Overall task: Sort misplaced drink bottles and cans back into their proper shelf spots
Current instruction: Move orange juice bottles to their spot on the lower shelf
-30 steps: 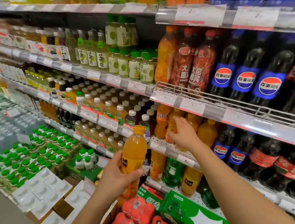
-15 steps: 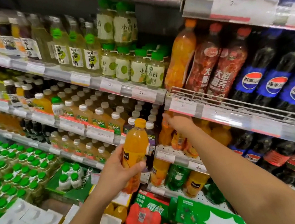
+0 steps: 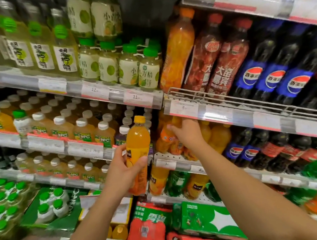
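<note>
An orange juice bottle [image 3: 139, 154] with a yellow cap is held upright in the left hand [image 3: 123, 172], whose fingers and thumb are curled round its lower half. It is carried in front of the shelves, at the seam between the white-capped NFC juice bottles [image 3: 83, 130] on the left and the bay of orange drinks on the right, and it is not yet set down on any shelf.

The right hand [image 3: 188, 134] is reached into the orange soda bottles [image 3: 168, 140] on the perforated white shelf [image 3: 165, 156], just under the wire-fronted shelf [image 3: 221, 100] that carries the large cola bottles [image 3: 271, 74]. Its fingers are laid against the bottles there; whether one is gripped or merely pushed aside cannot be told, since the fingertips are hidden among them.

The sort is judged to be midway for this one item: the bottle has been picked up, but its place has not yet been filled. Similar orange bottles with dark labels [image 3: 158, 179] are seen one shelf lower, beside green soda bottles [image 3: 178, 181], so a matching spot may lie there. Elsewhere a green-capped bottle [image 3: 21, 121] is seen among the white-capped juices and looks out of place, which suggests that more sorting is left.
</note>
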`<action>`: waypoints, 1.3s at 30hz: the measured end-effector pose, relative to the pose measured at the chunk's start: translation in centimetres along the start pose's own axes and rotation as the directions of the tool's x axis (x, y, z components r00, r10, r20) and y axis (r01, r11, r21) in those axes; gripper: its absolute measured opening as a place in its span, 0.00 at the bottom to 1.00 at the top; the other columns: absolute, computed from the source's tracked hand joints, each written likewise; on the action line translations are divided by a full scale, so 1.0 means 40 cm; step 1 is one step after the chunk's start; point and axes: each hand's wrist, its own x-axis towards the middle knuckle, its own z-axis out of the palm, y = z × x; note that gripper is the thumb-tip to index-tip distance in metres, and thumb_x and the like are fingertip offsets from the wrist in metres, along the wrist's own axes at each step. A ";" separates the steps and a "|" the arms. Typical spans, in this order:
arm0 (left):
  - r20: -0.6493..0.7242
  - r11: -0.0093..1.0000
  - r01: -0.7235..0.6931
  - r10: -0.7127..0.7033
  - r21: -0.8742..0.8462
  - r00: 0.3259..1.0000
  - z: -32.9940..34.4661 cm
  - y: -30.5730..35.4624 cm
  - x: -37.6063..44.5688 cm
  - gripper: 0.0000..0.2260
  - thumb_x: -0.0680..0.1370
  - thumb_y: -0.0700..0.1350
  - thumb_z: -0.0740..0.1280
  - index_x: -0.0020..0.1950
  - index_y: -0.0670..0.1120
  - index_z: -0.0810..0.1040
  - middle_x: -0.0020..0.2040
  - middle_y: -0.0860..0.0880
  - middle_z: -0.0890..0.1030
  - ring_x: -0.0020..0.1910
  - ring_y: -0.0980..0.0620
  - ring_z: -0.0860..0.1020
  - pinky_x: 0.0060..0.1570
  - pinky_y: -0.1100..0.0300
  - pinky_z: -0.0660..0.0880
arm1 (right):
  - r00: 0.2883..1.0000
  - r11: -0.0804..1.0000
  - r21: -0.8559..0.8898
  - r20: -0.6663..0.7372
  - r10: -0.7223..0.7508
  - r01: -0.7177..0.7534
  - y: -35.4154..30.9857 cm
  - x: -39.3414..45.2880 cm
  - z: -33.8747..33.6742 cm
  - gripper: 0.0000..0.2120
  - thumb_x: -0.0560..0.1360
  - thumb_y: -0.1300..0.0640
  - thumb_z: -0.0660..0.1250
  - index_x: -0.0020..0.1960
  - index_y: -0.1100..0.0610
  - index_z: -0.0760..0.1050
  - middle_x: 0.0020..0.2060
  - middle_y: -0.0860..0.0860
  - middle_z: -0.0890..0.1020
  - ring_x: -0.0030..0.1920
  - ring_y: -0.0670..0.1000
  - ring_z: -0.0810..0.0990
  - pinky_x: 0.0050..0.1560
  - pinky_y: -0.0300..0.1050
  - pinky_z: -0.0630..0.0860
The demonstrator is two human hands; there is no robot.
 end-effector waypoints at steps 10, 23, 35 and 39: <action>0.059 0.999 -0.007 0.004 0.042 0.998 0.071 -0.009 0.090 0.25 0.72 0.52 0.78 0.64 0.54 0.70 0.55 0.55 0.83 0.50 0.60 0.82 0.49 0.59 0.77 | 0.990 0.916 0.402 -0.129 0.053 0.004 0.084 -0.221 -0.120 0.10 0.77 0.55 0.76 0.52 0.50 0.75 0.47 0.57 0.84 0.33 0.55 0.88 0.38 0.58 0.86; -0.144 0.939 -0.075 0.130 0.337 0.981 0.219 0.003 0.224 0.32 0.69 0.52 0.80 0.66 0.54 0.67 0.52 0.51 0.78 0.49 0.45 0.77 0.48 0.51 0.74 | 0.982 0.945 0.321 -0.154 0.109 -0.054 0.196 -0.364 -0.230 0.08 0.78 0.56 0.75 0.51 0.53 0.75 0.46 0.49 0.85 0.31 0.54 0.87 0.35 0.57 0.85; -0.237 0.945 -0.036 0.118 0.325 0.964 0.353 -0.017 0.289 0.35 0.70 0.51 0.80 0.70 0.47 0.65 0.57 0.44 0.81 0.55 0.40 0.81 0.53 0.47 0.76 | 0.966 0.951 0.295 -0.202 0.161 -0.097 0.271 -0.389 -0.280 0.08 0.78 0.56 0.74 0.51 0.54 0.76 0.43 0.52 0.84 0.30 0.52 0.86 0.35 0.54 0.85; -0.218 0.936 -0.033 0.116 0.352 0.969 0.376 -0.038 0.298 0.32 0.71 0.48 0.80 0.68 0.46 0.65 0.56 0.43 0.81 0.55 0.38 0.81 0.53 0.45 0.77 | 0.961 0.950 0.292 -0.208 0.181 -0.116 0.292 -0.400 -0.293 0.08 0.77 0.56 0.75 0.51 0.51 0.76 0.42 0.51 0.85 0.30 0.53 0.86 0.36 0.57 0.85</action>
